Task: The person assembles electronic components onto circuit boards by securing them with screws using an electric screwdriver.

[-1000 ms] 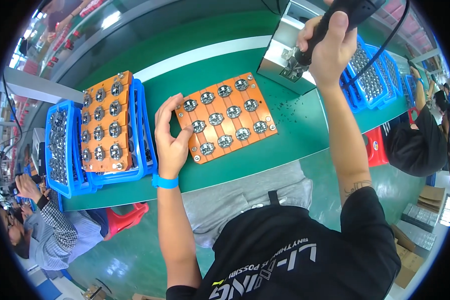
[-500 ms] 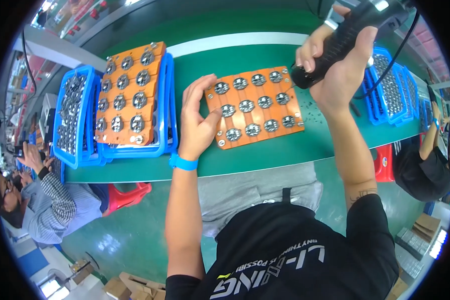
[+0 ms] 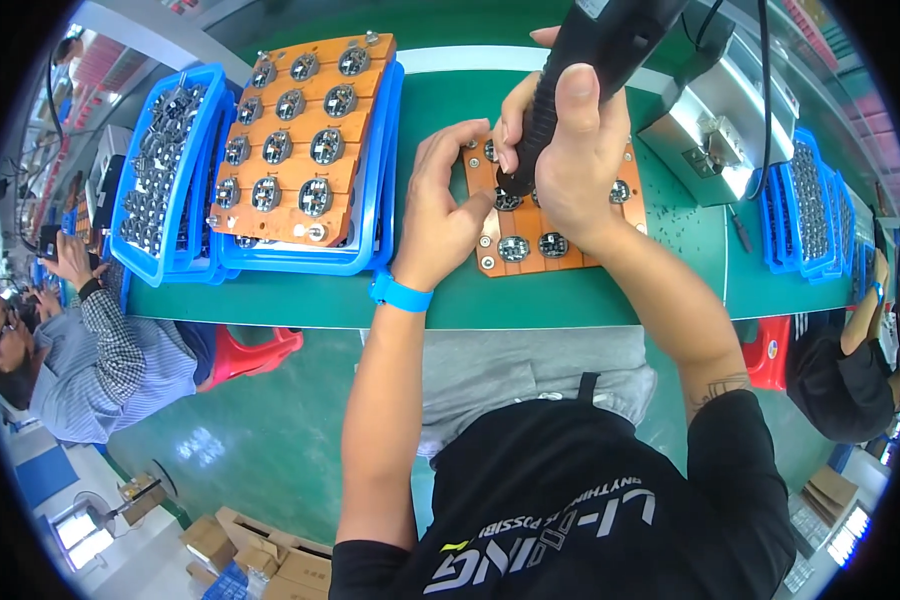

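My right hand (image 3: 578,165) is wrapped round a black, corded electric screwdriver (image 3: 610,40), tilted with its nose down. The tip meets a round metal-and-black part (image 3: 508,199) in the left portion of an orange fixture plate (image 3: 532,262); the exact contact point is hidden. My left hand (image 3: 442,215), with a blue wristband, steadies the plate's left edge, thumb against it and fingers along its side. Several such round parts sit in rows on the plate. My right hand and the tool cover much of its middle.
At left, a second orange plate (image 3: 300,185) with round parts rests on a blue tray (image 3: 382,200), beside a blue bin (image 3: 130,210) of small metal parts. A silver metal device (image 3: 705,130), a small screwdriver (image 3: 740,230) and blue trays (image 3: 810,215) stand at right. People sit on both sides.
My right hand has brought the electric screwdriver left and down, from beside the plate's right edge onto a round part at its left. The head view has shifted, revealing the silver device.
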{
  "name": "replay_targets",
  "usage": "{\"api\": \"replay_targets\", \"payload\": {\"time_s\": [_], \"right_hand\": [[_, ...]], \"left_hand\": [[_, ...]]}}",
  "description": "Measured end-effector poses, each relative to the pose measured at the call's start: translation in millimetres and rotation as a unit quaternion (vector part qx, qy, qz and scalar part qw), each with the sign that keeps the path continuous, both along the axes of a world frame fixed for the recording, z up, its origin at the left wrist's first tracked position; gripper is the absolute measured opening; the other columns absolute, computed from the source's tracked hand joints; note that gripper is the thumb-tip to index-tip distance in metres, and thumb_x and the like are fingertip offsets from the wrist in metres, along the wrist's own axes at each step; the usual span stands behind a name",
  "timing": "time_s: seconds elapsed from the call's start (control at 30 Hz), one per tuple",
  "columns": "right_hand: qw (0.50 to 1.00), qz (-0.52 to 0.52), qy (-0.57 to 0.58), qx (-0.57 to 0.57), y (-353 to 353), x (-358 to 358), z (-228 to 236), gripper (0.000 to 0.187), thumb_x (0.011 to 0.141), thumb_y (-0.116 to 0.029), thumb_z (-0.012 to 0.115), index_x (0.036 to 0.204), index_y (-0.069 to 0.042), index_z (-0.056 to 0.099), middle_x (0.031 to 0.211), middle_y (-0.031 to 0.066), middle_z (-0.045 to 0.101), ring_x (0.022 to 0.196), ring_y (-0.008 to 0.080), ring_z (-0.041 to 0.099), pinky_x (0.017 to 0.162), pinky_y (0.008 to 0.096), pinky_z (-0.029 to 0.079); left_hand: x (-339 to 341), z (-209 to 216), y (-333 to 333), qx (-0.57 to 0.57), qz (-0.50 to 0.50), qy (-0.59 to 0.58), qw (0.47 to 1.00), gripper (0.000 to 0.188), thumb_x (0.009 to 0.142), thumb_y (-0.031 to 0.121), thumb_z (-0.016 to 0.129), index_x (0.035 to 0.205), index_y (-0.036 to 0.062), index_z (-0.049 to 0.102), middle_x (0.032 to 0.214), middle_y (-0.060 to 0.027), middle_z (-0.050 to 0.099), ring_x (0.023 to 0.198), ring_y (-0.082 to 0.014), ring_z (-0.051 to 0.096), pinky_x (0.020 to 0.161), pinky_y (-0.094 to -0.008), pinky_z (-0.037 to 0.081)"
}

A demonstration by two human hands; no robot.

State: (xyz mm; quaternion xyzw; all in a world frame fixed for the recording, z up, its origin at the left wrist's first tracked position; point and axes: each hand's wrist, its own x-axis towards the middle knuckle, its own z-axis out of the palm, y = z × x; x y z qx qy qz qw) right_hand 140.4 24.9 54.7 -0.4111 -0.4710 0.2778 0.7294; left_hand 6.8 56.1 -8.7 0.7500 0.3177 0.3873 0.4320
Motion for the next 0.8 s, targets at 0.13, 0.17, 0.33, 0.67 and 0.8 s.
{"api": "replay_targets", "payload": {"time_s": [0.13,0.17,0.33,0.67,0.8], "right_hand": [[0.999,0.031,0.019,0.024,1,1,-6,0.063,0.102,-0.056,0.051,0.128,0.001,0.041,0.064,0.0095,0.056,0.047,0.0136,0.052,0.045,0.027,0.044],[0.999,0.03,0.017,0.034,1,-1,-7,0.061,0.102,-0.055,0.051,0.128,0.0,0.041,0.064,0.0095,0.056,0.048,0.0133,0.052,0.045,0.0265,0.044],[0.996,0.055,0.016,0.068,-2,-3,-16,0.052,0.104,-0.044,0.054,0.128,0.0,0.041,0.065,0.009,0.056,0.049,0.012,0.051,0.046,0.0248,0.043],[0.991,0.05,0.107,0.063,-7,1,-15,0.039,0.096,-0.021,0.071,0.122,0.0,0.05,0.086,0.0022,0.061,0.063,0.0042,0.054,0.054,0.0208,0.044],[0.995,-0.018,0.04,0.09,-30,45,22,0.062,0.105,-0.054,0.044,0.137,-0.001,0.038,0.07,0.0077,0.058,0.052,0.0124,0.055,0.049,0.0249,0.045]], "left_hand": [[0,-1,0,0.014,0.001,0.0,1.0,0.059,0.07,-0.011,0.063,0.128,0.001,0.058,0.13,-0.0159,0.06,0.128,-0.0347,0.052,0.109,-0.0419,0.043],[0,-1,0,0.014,0.0,0.0,1.0,0.059,0.07,-0.011,0.063,0.128,0.001,0.058,0.13,-0.0159,0.06,0.128,-0.0347,0.052,0.109,-0.0419,0.043],[3,2,-2,0.005,0.004,-0.012,1.0,0.06,0.069,-0.013,0.062,0.127,0.0021,0.058,0.129,-0.0157,0.06,0.127,-0.0355,0.052,0.109,-0.0423,0.042],[12,1,2,-0.08,-0.008,-0.049,0.996,0.042,0.082,-0.008,0.059,0.124,0.0004,0.062,0.128,-0.0166,0.061,0.121,-0.0305,0.058,0.104,-0.038,0.045],[35,27,-3,0.106,0.009,0.084,0.991,0.035,0.087,-0.003,0.054,0.12,-0.001,0.064,0.127,-0.0183,0.06,0.115,-0.0343,0.059,0.098,-0.041,0.048]]}}
